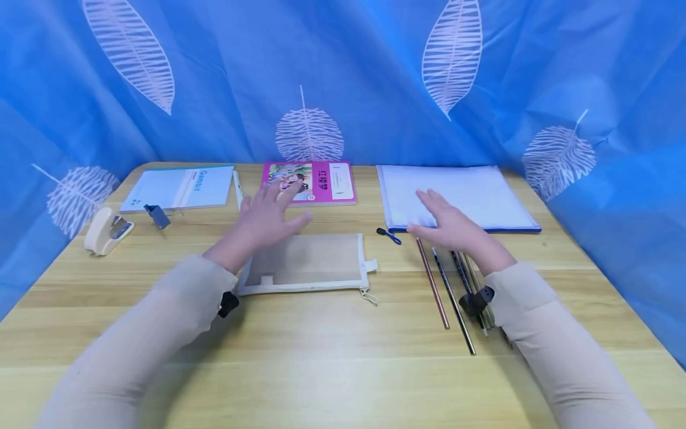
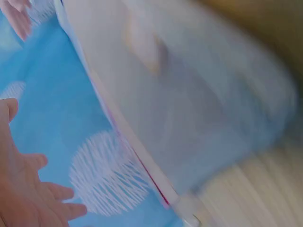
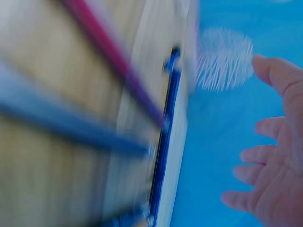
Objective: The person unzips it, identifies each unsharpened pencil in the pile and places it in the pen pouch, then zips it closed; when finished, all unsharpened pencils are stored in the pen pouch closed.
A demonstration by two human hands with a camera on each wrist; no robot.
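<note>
My left hand (image 1: 266,220) hovers over the upper left part of a flat mesh zip pouch (image 1: 311,262), fingers spread and holding nothing. The pouch has a white border, a side tab and a zip cord. On the right, my right hand (image 1: 447,223) is spread above the near edge of a white zip folder (image 1: 445,193) with a blue edge, also without anything in it. Several pencils lie below that hand and wrist, among them a reddish pencil (image 1: 433,283) and a dark pencil (image 1: 454,304). Both wrist views are blurred but show extended fingers.
A small dark blue object (image 1: 388,236) lies left of the pencils. Along the back are a pink book (image 1: 337,182), a white pen (image 1: 238,189) and a light blue book (image 1: 179,187). A blue binder clip (image 1: 157,215) and white stapler (image 1: 106,232) sit at left.
</note>
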